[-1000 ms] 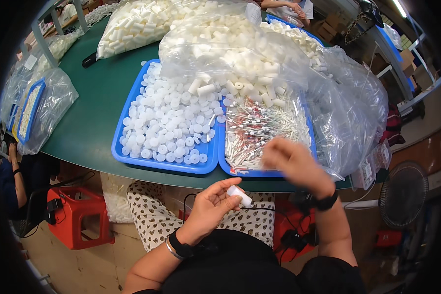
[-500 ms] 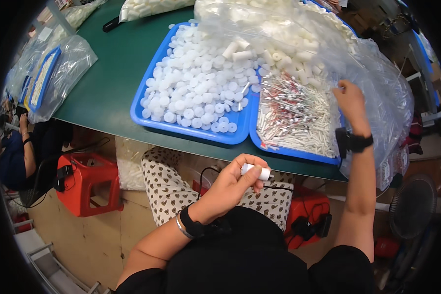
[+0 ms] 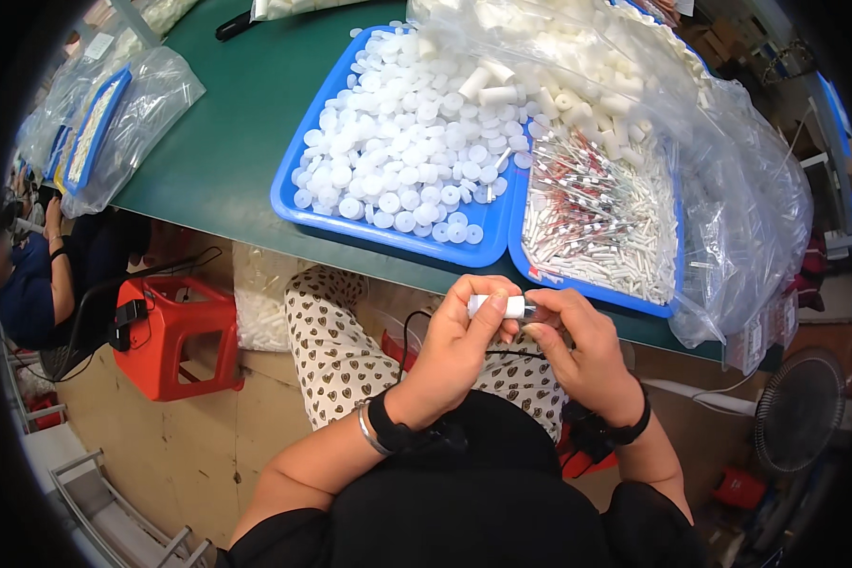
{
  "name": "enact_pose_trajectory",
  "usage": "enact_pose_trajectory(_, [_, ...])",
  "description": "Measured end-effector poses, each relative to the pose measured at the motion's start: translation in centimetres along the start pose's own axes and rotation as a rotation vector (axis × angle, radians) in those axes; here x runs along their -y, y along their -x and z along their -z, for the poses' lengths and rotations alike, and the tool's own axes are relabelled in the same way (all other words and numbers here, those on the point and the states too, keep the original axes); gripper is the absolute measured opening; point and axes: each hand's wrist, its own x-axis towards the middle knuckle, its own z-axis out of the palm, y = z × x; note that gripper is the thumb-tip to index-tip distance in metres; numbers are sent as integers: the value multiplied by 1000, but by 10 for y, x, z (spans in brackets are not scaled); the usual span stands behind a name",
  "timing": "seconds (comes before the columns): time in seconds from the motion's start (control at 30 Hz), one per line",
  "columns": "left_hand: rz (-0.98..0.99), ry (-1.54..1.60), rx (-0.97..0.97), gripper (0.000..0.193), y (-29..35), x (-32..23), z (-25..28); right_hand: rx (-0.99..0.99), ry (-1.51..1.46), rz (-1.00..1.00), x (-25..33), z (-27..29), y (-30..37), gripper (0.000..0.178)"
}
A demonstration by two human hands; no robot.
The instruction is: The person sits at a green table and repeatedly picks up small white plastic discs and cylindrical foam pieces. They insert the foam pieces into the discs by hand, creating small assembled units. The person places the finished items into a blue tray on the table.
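My left hand [image 3: 450, 341] is closed around a small white plastic cylinder [image 3: 512, 307], held sideways over my lap with the thumb along its side. My right hand [image 3: 585, 348] meets the cylinder's right end, thumb and fingertips pinching there. A small greyish part shows between the fingertips, too covered to name. Just beyond the hands, a blue tray [image 3: 293, 210] holds many translucent white discs [image 3: 388, 142]. Touching it on the right, a second blue tray [image 3: 596, 294] contains thin white pieces [image 3: 577, 251] and a heap of red-and-white thin pins [image 3: 577, 185].
A clear plastic bag [image 3: 729, 189] with thick white cylinders [image 3: 625, 85] lies over the trays' far side. Everything stands on a green table [image 3: 227, 123]. A red stool [image 3: 175, 336] is at left, near another person's arm [image 3: 59, 275]. At right stands a round fan [image 3: 800, 407].
My right hand has come from the right tray's edge down to the cylinder's end in my left hand. My left hand keeps its hold. The whole view has shifted slightly.
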Motion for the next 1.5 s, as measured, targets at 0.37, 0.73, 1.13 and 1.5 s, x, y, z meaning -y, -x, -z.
enact_pose_trajectory(0.37, [-188,-339,302,47,7,10,10,82,-118,157,-5,-18,3,22])
enact_pose_trajectory(0.73, [199,258,193,56,4,0,9,-44,35,193,-9,-43,1,34])
enact_pose_trajectory(1.13, [202,541,195,39,19,23,13,-10,114,184,3,-43,-1,22])
enact_pose_trajectory(1.5, [276,367,108,61,14,12,20,-32,136,59,-2,-63,2,19])
